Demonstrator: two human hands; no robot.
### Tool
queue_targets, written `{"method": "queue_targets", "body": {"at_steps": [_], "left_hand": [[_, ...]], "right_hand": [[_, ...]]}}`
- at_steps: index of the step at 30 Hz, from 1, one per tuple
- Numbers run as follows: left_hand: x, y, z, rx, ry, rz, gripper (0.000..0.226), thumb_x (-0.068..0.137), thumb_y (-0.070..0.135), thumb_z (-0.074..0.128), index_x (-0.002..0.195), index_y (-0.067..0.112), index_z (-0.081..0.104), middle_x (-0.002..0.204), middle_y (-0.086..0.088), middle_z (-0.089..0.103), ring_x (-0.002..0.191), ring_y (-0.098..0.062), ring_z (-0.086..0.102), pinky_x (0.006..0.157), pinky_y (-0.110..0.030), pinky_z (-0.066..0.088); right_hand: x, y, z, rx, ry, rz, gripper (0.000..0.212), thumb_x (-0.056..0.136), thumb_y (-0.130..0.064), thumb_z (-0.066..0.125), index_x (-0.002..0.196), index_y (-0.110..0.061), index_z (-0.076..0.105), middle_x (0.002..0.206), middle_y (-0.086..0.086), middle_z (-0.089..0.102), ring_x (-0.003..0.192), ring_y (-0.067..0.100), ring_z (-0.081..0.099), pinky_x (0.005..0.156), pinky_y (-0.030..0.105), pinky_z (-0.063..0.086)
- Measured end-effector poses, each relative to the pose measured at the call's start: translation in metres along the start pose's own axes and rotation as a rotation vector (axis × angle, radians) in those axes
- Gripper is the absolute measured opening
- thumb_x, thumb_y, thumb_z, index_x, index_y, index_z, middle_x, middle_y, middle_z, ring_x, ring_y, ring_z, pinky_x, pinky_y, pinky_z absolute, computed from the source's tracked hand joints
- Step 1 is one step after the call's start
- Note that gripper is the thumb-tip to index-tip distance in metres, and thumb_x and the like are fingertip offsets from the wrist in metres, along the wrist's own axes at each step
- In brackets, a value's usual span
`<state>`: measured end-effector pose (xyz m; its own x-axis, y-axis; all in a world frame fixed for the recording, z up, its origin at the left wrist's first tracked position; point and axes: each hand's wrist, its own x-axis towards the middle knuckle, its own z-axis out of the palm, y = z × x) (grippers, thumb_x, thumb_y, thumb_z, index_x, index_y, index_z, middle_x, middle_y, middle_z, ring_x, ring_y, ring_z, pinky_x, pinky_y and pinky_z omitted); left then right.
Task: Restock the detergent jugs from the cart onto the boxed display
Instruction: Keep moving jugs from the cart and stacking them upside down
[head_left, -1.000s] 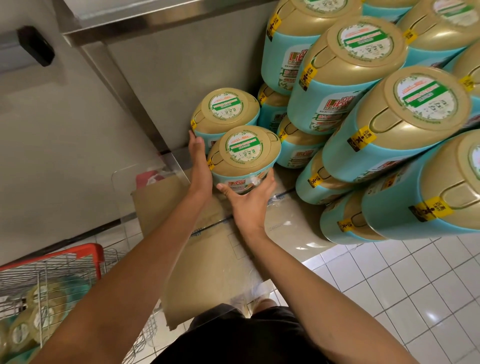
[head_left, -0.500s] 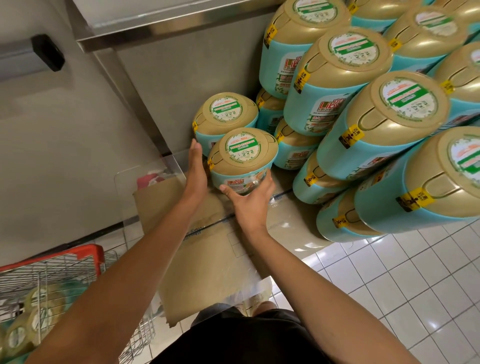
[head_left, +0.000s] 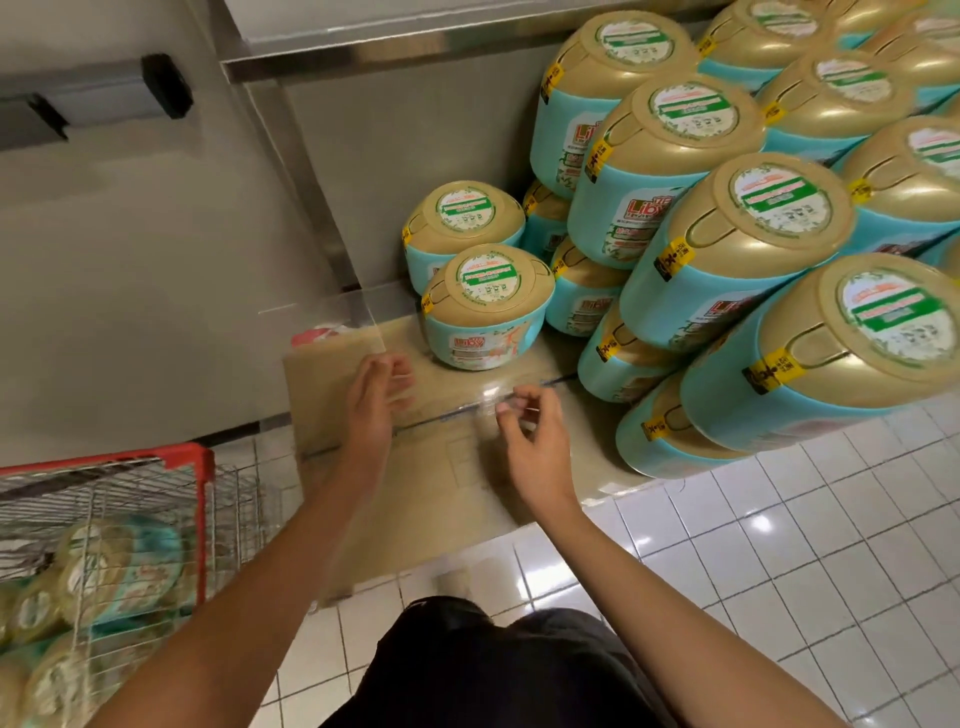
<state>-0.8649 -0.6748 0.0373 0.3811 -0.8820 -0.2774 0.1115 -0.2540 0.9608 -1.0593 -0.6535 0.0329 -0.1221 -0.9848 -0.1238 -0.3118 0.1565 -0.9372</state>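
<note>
Nearest, at the lower left, a wire cart (head_left: 156, 457) with a red rim holds several detergent jugs (head_left: 122, 569). Over the cardboard box top (head_left: 441, 493), the left hand (head_left: 376, 395) and right hand (head_left: 535, 436) hover empty, with fingers loosely curled and touching nothing; the left is blurred. Just beyond them the front jug (head_left: 485, 306) stands upright towards the box's far left edge. It has a teal body with red lettering, a gold domed top with a moulded handle, a round white-and-green label and a yellow sticker. A second jug (head_left: 465, 218) sits close behind it. To the right, a stack of matching jugs (head_left: 727, 244) rises in higher layers.
</note>
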Motion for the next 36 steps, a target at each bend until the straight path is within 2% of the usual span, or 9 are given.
{"method": "queue_targets", "body": {"at_steps": [3, 8, 13, 16, 20, 23, 26, 32, 36], "left_hand": [[-0.039, -0.002, -0.002, -0.013, -0.015, 0.059, 0.038, 0.109, 0.043, 0.043, 0.116, 0.017, 0.068, 0.106, 0.006, 0.075, 0.093, -0.005, 0.07, 0.08, -0.025, 0.057], [-0.116, -0.015, 0.004, -0.072, -0.003, 0.101, 0.036, 0.105, 0.046, 0.046, 0.11, 0.023, 0.073, 0.105, 0.0, 0.075, 0.094, -0.017, 0.069, 0.082, -0.034, 0.057], [-0.215, -0.03, 0.013, -0.07, 0.094, 0.157, 0.032, 0.106, 0.049, 0.048, 0.108, 0.031, 0.074, 0.109, -0.004, 0.075, 0.097, -0.02, 0.072, 0.079, -0.03, 0.059], [-0.278, -0.041, 0.011, -0.081, 0.15, 0.167, 0.036, 0.106, 0.05, 0.046, 0.111, 0.024, 0.072, 0.112, -0.007, 0.072, 0.101, -0.024, 0.071, 0.081, -0.031, 0.058], [-0.359, -0.054, -0.006, -0.085, 0.285, 0.17, 0.037, 0.104, 0.053, 0.046, 0.109, 0.027, 0.071, 0.112, -0.008, 0.072, 0.103, -0.028, 0.07, 0.082, -0.035, 0.058], [-0.419, -0.071, -0.029, -0.072, 0.396, 0.129, 0.035, 0.107, 0.043, 0.044, 0.114, 0.019, 0.068, 0.114, -0.01, 0.073, 0.106, -0.031, 0.071, 0.087, -0.037, 0.059], [-0.479, -0.095, -0.058, -0.061, 0.519, 0.079, 0.033, 0.109, 0.034, 0.041, 0.117, 0.014, 0.066, 0.116, -0.007, 0.073, 0.108, -0.027, 0.071, 0.088, -0.036, 0.06], [-0.6, -0.142, -0.118, -0.138, 0.795, -0.001, 0.041, 0.105, 0.048, 0.047, 0.118, 0.013, 0.066, 0.114, -0.008, 0.073, 0.106, -0.03, 0.072, 0.09, -0.048, 0.059], [-0.669, -0.16, -0.162, -0.226, 0.979, -0.04, 0.052, 0.091, 0.059, 0.053, 0.115, 0.015, 0.067, 0.111, -0.008, 0.075, 0.103, -0.03, 0.073, 0.086, -0.043, 0.059]], "right_hand": [[-0.025, -0.004, -0.027, 0.053, -0.109, -0.06, 0.011, 0.102, -0.021, 0.066, 0.112, -0.024, 0.066, 0.102, -0.006, 0.07, 0.098, 0.008, 0.066, 0.087, 0.02, 0.05], [-0.069, 0.001, -0.079, 0.141, -0.272, -0.138, 0.012, 0.102, -0.016, 0.063, 0.109, -0.024, 0.07, 0.097, -0.012, 0.07, 0.096, 0.009, 0.066, 0.088, 0.023, 0.051], [-0.111, 0.019, -0.135, 0.159, -0.412, -0.152, 0.011, 0.102, -0.03, 0.06, 0.107, -0.026, 0.07, 0.097, -0.006, 0.069, 0.099, 0.023, 0.067, 0.094, 0.055, 0.057], [-0.136, 0.027, -0.164, 0.141, -0.5, -0.156, 0.017, 0.1, -0.039, 0.059, 0.104, -0.026, 0.069, 0.098, -0.002, 0.071, 0.098, 0.03, 0.067, 0.093, 0.064, 0.054], [-0.17, 0.031, -0.181, 0.104, -0.641, -0.162, 0.019, 0.1, -0.039, 0.058, 0.103, -0.024, 0.071, 0.098, -0.004, 0.072, 0.098, 0.027, 0.068, 0.094, 0.059, 0.056], [-0.203, 0.034, -0.176, 0.05, -0.799, -0.162, 0.019, 0.101, -0.038, 0.059, 0.102, -0.023, 0.071, 0.095, -0.006, 0.072, 0.096, 0.021, 0.069, 0.094, 0.049, 0.058], [-0.238, 0.039, -0.16, -0.009, -0.948, -0.16, 0.016, 0.109, -0.024, 0.057, 0.102, -0.02, 0.07, 0.094, -0.005, 0.072, 0.093, 0.018, 0.068, 0.095, 0.05, 0.056], [-0.321, 0.037, -0.1, -0.106, -1.2, -0.197, 0.019, 0.111, -0.012, 0.053, 0.102, -0.015, 0.07, 0.1, -0.002, 0.073, 0.094, 0.021, 0.071, 0.095, 0.053, 0.057], [-0.383, 0.021, -0.048, -0.156, -1.352, -0.26, 0.02, 0.11, -0.02, 0.054, 0.103, -0.014, 0.071, 0.1, 0.001, 0.073, 0.097, 0.02, 0.07, 0.096, 0.045, 0.056]]}}
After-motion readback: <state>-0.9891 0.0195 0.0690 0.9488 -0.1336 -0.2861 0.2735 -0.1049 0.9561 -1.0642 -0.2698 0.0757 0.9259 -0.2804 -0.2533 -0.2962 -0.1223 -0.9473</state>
